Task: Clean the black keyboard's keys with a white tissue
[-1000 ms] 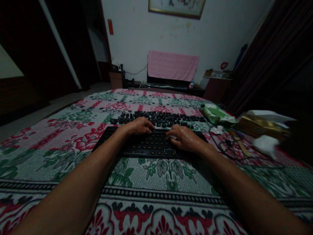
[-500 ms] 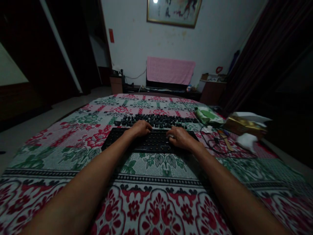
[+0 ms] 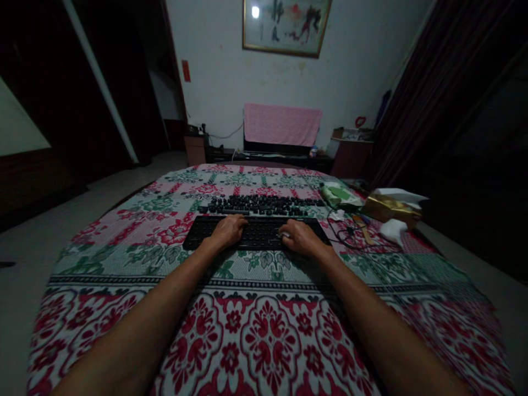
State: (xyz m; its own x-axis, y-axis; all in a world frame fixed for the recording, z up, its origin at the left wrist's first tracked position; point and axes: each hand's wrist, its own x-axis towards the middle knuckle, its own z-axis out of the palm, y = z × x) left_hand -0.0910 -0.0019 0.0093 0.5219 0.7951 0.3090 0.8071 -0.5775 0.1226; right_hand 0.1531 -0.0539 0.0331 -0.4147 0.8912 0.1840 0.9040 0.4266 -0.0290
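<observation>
A black keyboard frame (image 3: 264, 234) with its keycaps off lies on a floral cloth (image 3: 256, 330). The loose black keycaps (image 3: 264, 204) are heaped in a row just behind it. My left hand (image 3: 227, 231) rests on the frame's left half, fingers bent down over it. My right hand (image 3: 300, 240) sits on the right half. Its fingers are closed on a small white piece (image 3: 284, 235), pressed against the frame; I cannot make out what the piece is.
A green packet (image 3: 339, 195), a tangled black cable (image 3: 350, 234), a gold tissue box (image 3: 388, 206) and a crumpled white tissue (image 3: 394, 231) lie right of the keyboard. The cloth's edges drop to the floor on both sides. Against the far wall, a pink cloth (image 3: 282, 124) covers a screen.
My head has pulled back and up, so the keyboard looks smaller and more cloth shows in front. Both hands have stayed on the keyboard frame.
</observation>
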